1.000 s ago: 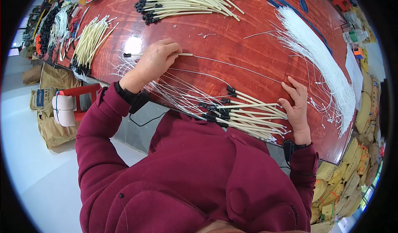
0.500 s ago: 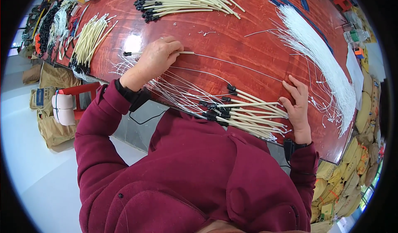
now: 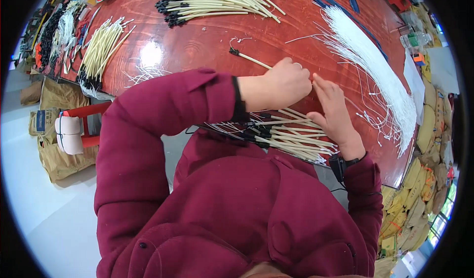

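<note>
I have room to pass along the table [image 3: 192, 48] between the far bundle [image 3: 222, 2] and the left hand [image 3: 286, 86], though a stick [image 3: 254, 60] juts in. To my right, strands [image 3: 373, 68] crowd the right hand [image 3: 333, 106]; below, the near pile [image 3: 296, 142] and left sleeve [image 3: 163, 102] obstruct me.

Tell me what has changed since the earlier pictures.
The left hand moved right, bringing the pale tube along, and is now beside the right hand. The thin strand that stretched between them no longer shows. The right hand and the white bundle stayed nearly put.
</note>
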Tool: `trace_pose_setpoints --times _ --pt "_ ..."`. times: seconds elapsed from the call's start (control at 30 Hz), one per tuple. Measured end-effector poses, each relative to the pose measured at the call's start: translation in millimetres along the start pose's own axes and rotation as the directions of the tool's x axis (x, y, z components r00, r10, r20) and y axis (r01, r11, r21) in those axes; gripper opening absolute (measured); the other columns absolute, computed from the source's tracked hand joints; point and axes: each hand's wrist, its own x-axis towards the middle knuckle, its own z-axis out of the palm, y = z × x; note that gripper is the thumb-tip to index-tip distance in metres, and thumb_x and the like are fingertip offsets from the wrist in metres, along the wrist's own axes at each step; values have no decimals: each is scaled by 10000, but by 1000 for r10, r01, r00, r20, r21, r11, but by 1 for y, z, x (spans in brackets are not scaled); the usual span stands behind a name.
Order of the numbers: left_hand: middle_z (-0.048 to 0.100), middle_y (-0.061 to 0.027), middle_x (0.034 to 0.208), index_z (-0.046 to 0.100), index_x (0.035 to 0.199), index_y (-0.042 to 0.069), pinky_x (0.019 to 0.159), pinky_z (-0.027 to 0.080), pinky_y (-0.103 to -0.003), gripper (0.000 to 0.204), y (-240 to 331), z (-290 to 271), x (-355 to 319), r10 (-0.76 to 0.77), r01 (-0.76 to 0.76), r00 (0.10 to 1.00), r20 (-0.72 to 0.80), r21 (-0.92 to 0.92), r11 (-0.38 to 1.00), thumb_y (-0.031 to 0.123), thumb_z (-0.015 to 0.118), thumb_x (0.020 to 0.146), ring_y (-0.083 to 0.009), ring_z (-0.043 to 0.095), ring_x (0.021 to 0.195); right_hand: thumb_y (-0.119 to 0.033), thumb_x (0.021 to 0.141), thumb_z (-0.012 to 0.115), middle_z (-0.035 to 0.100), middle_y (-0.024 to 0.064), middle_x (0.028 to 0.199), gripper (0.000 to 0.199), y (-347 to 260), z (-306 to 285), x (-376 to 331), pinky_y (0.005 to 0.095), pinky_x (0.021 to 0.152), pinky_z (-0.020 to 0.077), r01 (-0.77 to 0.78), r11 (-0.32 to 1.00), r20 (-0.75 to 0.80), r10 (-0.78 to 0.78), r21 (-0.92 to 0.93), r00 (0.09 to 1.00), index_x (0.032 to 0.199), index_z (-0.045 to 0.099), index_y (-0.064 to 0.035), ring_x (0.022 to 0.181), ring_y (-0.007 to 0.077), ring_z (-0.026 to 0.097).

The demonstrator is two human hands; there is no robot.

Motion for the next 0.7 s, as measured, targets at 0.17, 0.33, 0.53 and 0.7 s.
trace_pose_setpoints --times 0.17,0.33,0.53,0.7 --pt "665 -117 1054 672 1081 47 791 529 -427 333 -26 -31 -50 -159 132 895 -416 -93 987 217 750 806 -320 657 1006 -339 904 723 531 175 1468 680 25 -9 -17 445 1124 354 -167 986 -126 167 6 978 1462 495 -24 1319 361 486" --pt "676 -155 1107 661 1171 26 826 521 -441 406 -75 -23 -100 -484 452 747 -456 -185 873 192 799 827 -363 641 1004 -308 879 754 555 160 1425 642 12 -5 12 438 1087 381 -100 995 -95 98 -15 991 1414 530 -33 1279 353 512" --pt "691 -167 846 732 970 9 706 524 -378 164 -93 -6 -99 -471 407 831 -296 -254 877 154 731 894 -348 686 799 -149 816 761 641 63 995 211 -5 18 52 392 859 437 73 996 -95 -77 -48 992 968 634 -76 946 268 580" --pt "708 -165 859 732 943 19 685 529 -408 182 -109 -27 -111 -521 434 790 -322 -306 847 194 736 896 -340 687 759 -55 774 723 591 38 829 140 5 17 47 382 789 423 86 987 -195 -112 -138 974 808 590 -83 811 247 557"
